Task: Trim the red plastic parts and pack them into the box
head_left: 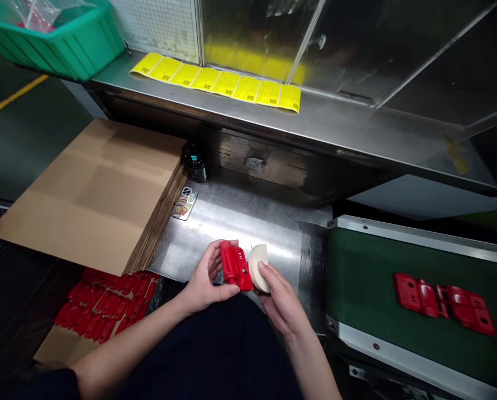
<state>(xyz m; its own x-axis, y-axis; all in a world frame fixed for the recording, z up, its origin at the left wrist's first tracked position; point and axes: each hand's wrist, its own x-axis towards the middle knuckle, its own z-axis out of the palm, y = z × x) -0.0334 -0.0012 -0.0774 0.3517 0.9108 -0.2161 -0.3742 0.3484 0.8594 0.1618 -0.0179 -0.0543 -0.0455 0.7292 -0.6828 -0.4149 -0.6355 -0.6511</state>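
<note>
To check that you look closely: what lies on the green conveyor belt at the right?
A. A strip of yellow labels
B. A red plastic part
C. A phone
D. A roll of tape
B: an unfolded red plastic part lies flat on the green conveyor belt, alone there.

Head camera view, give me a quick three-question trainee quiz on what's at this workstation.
1. True or false: the left hand holds a red plastic part.
2. What does the right hand press against that part? A) white round pad B) yellow label C) phone
3. Fill in: another red part lies on the green ____.

Key:
1. True.
2. A, the white round pad.
3. Conveyor belt.
</note>
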